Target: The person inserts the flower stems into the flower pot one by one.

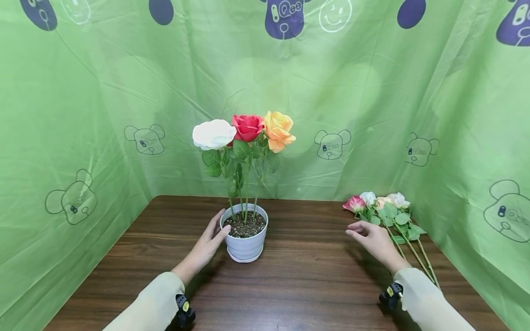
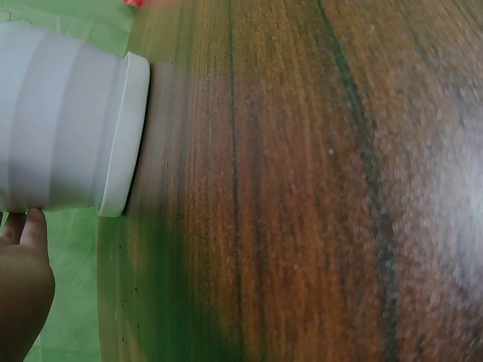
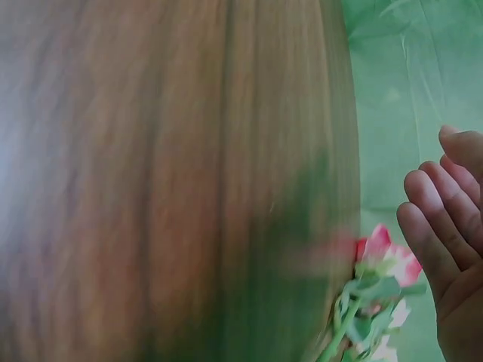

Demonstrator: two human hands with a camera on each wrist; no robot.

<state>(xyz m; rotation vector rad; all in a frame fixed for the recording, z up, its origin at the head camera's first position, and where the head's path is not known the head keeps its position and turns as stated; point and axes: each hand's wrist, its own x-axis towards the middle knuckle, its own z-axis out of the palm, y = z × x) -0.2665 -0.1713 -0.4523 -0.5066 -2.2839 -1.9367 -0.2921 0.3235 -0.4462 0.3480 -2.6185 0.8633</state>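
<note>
A white ribbed flower pot [image 1: 245,248] with a saucer stands on the wooden table, filled with dark soil [image 1: 244,226]. In it stand a white rose [image 1: 214,134], a red rose [image 1: 247,127] and an orange-yellow rose [image 1: 279,130] on upright stems. My left hand [image 1: 208,240] rests on the pot's left side, thumb by the front rim and fingers round behind; the left wrist view shows fingertips at the pot wall [image 2: 53,121]. My right hand [image 1: 374,241] hovers at the right with nothing in it, fingers loosely bent, beside several loose roses [image 1: 389,214] lying on the table.
The brown wooden table [image 1: 306,276] ends at green cloth [image 1: 352,174] hanging behind and on both sides. Stems [image 1: 422,259] of the loose roses run toward the near right edge, partly behind my right forearm. Each wrist wears a small black camera [image 1: 391,295].
</note>
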